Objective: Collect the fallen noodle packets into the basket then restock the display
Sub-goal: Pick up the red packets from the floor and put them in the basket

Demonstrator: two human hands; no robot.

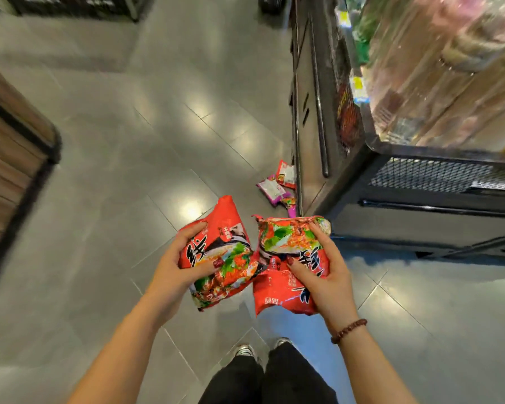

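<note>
Seen from the head camera, a person stands on a grey tiled floor [123,147] in a shop aisle with a red noodle packet in each hand, both raised in front of the body. The left hand [169,266] grips one red packet [231,228], fingers curled over its edge and thumb pressed on its printed face. The right hand [327,275], a beaded bracelet [349,330] on its wrist, clasps the second red packet [286,237] the same way; the two packets touch at their inner edges. More packets lie on the floor ahead, a purple packet [271,188] and a red-and-white packet [286,173], against the foot of the black metal display [420,205] at right.
</note>
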